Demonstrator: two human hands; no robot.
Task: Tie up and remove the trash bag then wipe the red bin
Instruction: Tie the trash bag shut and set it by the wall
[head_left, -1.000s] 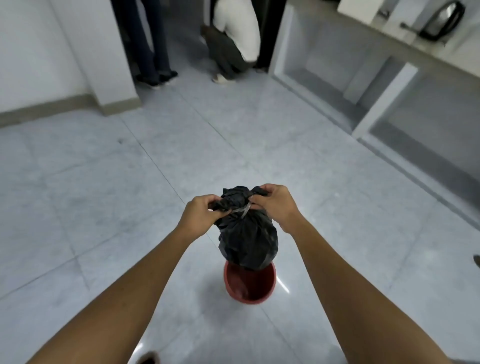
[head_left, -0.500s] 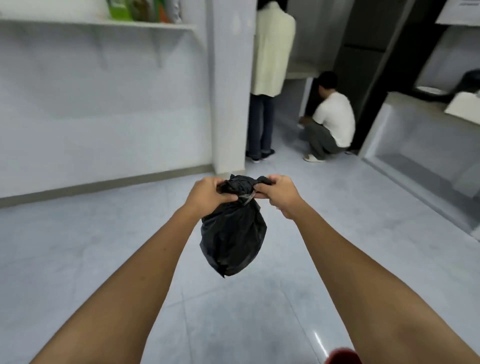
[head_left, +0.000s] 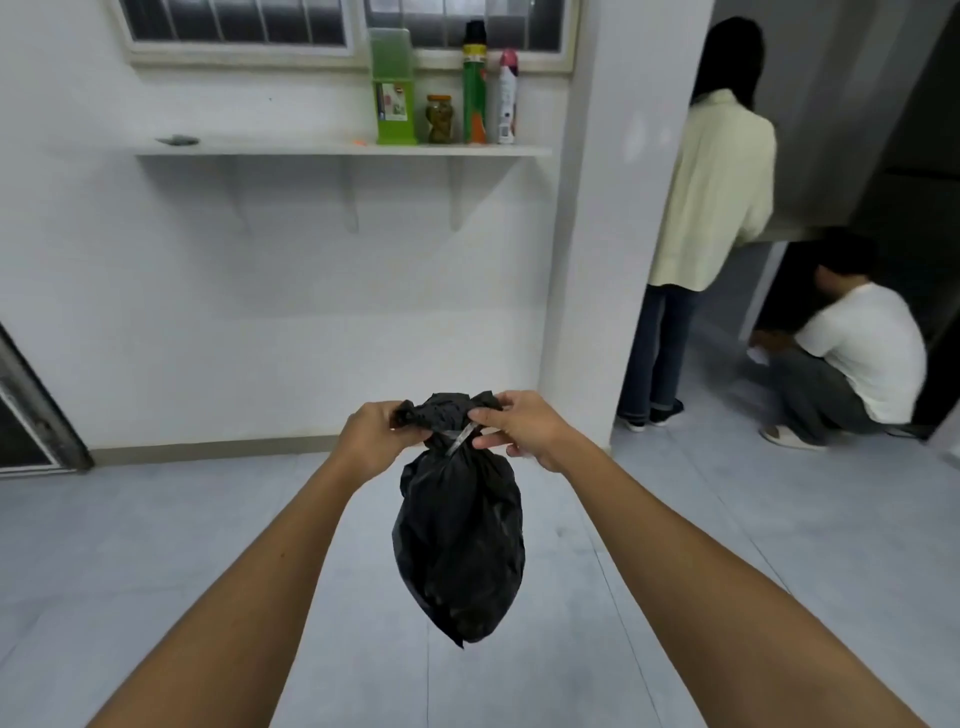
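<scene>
- Currently the person is holding the black trash bag (head_left: 460, 540) up at arm's length, clear of the floor (head_left: 156, 545), so it is hanging freely between the two forearms.
- The left hand (head_left: 376, 434) is gripping the bunched top of the bag, its fingers curling round the gathered plastic.
- The right hand (head_left: 519, 428) is pinching the other side of that bunch between thumb and forefinger, with its lower fingers spreading loosely beneath.
- A pale strip (head_left: 460, 440) is crossing the neck just below both hands; whether it is a tie or stretched plastic, I cannot tell.
- Judging by this, the tying step is finishing or being checked, and removal is underway, since the bag is hanging outside any bin.
- The red bin is not showing in view, so its position cannot be told.
- Next, the job is probably calling for setting the bag down out of the way, freeing both hands, then taking a cloth to the bin.
- A standing person (head_left: 711, 197) and a crouching person (head_left: 862, 353) are occupying the passage on the right, so carrying the bag that way is asking for care.
</scene>
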